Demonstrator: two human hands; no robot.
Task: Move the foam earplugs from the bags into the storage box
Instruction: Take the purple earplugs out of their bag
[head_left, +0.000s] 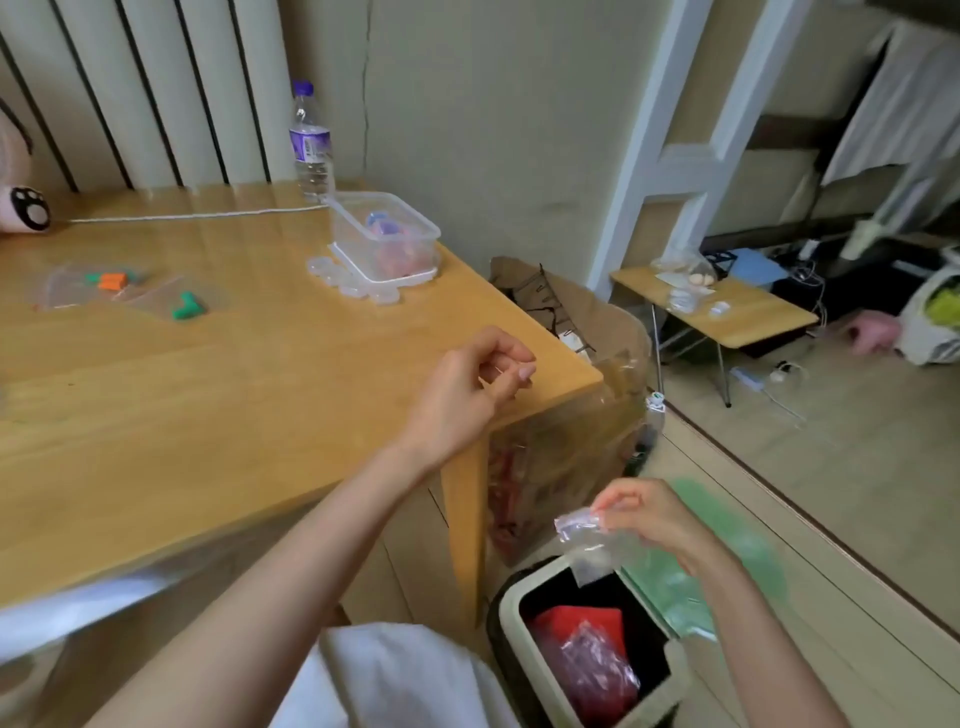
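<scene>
A clear storage box (385, 236) stands near the table's right back corner, with pink and blue earplugs inside. Two clear bags lie at the left: one holds orange and green earplugs (111, 280), the other green earplugs (188, 306). My right hand (647, 514) pinches an empty clear bag (584, 540) over an open waste bin (592, 649) on the floor. My left hand (475, 387) hovers over the table's right edge with loosely curled fingers, holding nothing.
Small clear round cases (353, 280) lie beside the box. A water bottle (310, 143) stands behind it, a white cord (197, 214) runs along the back. A brown bag (571, 312) and clutter sit beside the wooden table (208, 395). A low table (748, 317) stands far right.
</scene>
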